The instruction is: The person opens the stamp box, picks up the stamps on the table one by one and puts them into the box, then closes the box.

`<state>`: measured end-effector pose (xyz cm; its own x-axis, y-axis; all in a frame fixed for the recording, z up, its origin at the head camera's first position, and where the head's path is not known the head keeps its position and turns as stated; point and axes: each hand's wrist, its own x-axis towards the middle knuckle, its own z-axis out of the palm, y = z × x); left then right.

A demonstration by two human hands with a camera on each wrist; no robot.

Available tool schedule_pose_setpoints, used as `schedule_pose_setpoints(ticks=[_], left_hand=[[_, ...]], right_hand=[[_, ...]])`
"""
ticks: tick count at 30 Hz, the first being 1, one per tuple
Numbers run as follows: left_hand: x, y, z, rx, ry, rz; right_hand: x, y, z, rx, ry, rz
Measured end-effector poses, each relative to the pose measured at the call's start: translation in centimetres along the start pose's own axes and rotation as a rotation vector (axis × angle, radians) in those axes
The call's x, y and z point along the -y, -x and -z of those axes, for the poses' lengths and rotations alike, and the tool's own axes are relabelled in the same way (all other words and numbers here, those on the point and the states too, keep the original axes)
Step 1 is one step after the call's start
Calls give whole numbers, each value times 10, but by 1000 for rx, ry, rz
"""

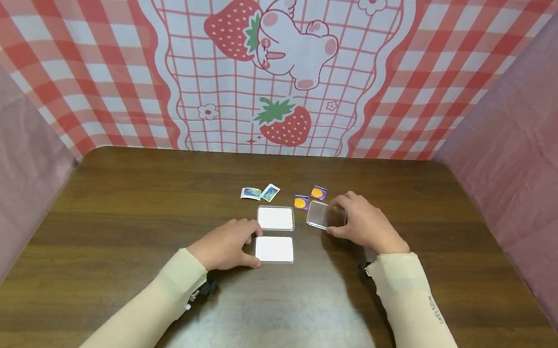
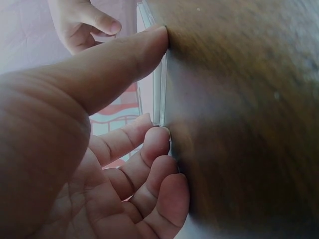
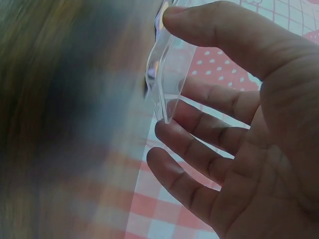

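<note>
My left hand (image 1: 229, 244) spans the left end of the nearer clear case with a white card (image 1: 275, 249), thumb at its near corner and fingers at its far one. The case lies flat on the wooden table (image 1: 343, 333); in the left wrist view the thumb and fingertips rest at its edges. Between thumb and fingers, my right hand (image 1: 364, 222) holds a transparent plastic cover (image 1: 318, 215), tilted in the right wrist view (image 3: 172, 74). A second clear case with a white card (image 1: 275, 218) sits just beyond the first.
Two small blue-green picture pieces (image 1: 251, 194) lie behind the cases at left. Close behind the cover are two purple pieces with orange discs (image 1: 301, 202). A checked strawberry curtain (image 1: 290, 82) hangs at the table's back edge, with pink cloth (image 1: 539, 142) on both sides.
</note>
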<state>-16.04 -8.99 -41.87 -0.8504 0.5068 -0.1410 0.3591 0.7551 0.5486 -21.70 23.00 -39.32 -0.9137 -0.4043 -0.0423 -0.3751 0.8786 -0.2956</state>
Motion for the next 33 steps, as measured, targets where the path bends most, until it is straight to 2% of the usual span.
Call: schedule_pose_setpoints(ticks=[9, 33], left_hand=[[0, 0, -1, 1, -7, -6], [-1, 1, 1, -2, -5, 3]], right_hand=[[-12, 2, 0, 16, -24, -20], [-26, 9, 9, 37, 0, -85]])
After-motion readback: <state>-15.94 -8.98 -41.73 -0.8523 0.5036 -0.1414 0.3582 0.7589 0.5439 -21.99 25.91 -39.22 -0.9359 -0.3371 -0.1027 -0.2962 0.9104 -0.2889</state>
